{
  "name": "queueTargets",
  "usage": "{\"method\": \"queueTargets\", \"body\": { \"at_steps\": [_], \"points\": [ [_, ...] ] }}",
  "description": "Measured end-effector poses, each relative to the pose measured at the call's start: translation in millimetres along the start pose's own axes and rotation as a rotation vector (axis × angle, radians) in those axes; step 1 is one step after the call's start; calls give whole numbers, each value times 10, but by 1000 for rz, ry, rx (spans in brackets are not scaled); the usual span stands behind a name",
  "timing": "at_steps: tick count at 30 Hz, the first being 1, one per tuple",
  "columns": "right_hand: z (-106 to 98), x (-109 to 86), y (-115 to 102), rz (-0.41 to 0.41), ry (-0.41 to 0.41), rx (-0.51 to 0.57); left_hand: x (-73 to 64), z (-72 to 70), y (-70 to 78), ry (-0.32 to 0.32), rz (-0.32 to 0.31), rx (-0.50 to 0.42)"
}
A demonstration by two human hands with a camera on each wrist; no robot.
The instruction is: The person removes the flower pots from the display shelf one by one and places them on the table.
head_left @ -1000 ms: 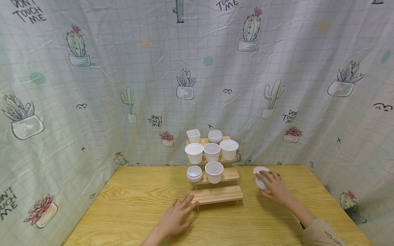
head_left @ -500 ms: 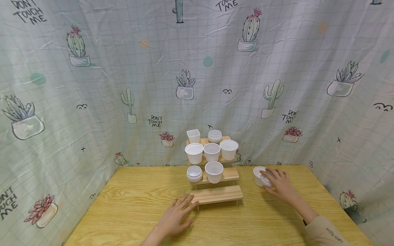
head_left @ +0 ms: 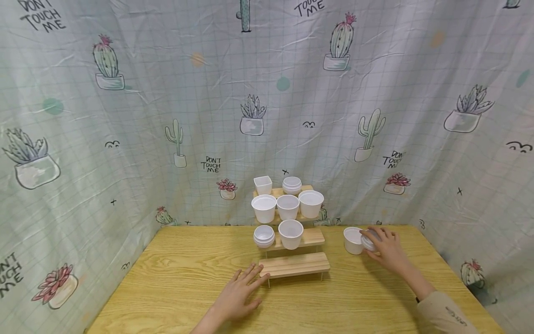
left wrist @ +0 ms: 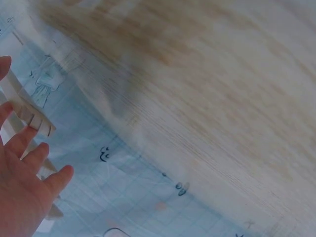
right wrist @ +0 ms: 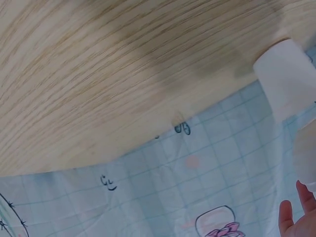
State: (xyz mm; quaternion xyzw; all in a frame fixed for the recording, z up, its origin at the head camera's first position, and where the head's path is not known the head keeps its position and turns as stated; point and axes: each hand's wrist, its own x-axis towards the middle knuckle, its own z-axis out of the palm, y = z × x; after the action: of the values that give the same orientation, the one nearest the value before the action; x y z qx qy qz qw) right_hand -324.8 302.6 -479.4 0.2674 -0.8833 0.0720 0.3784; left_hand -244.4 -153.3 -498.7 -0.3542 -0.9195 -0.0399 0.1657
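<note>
In the head view my right hand (head_left: 388,250) grips a small round white pot (head_left: 370,240) with a ridged side. Right against it on the left stands a plain white pot (head_left: 352,240) on the table. The right wrist view shows the held pot (right wrist: 306,155) at the right edge, above the fingertips, near the standing pot (right wrist: 287,79). My left hand (head_left: 238,294) lies spread, its fingertips at the left end of the lowest wooden step (head_left: 294,265) of a display stand. The left wrist view has the left hand (left wrist: 24,182) with straight fingers beside the stand.
Higher steps carry several white pots: a ridged pot (head_left: 264,236) and a tapered pot (head_left: 290,234), a middle row including a wide pot (head_left: 310,204), and a square pot (head_left: 263,185) at the top beside another ridged pot (head_left: 292,185). A cactus-print curtain (head_left: 200,106) hangs behind the table (head_left: 187,264).
My right hand has drawn the ridged pot rightward, from in front of the plain pot to its right side, uncovering the plain pot. The left hand has stayed in place.
</note>
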Motion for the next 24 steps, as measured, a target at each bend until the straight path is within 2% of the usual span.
{"method": "queueTargets", "body": {
  "at_steps": [13, 24],
  "points": [
    [42, -48, 174, 68, -26, -23, 2, -7, 6, -2, 2, -9],
    [77, -92, 268, 119, -80, -49, 9, -2, 7, 9, 10, 11]
  ]
}}
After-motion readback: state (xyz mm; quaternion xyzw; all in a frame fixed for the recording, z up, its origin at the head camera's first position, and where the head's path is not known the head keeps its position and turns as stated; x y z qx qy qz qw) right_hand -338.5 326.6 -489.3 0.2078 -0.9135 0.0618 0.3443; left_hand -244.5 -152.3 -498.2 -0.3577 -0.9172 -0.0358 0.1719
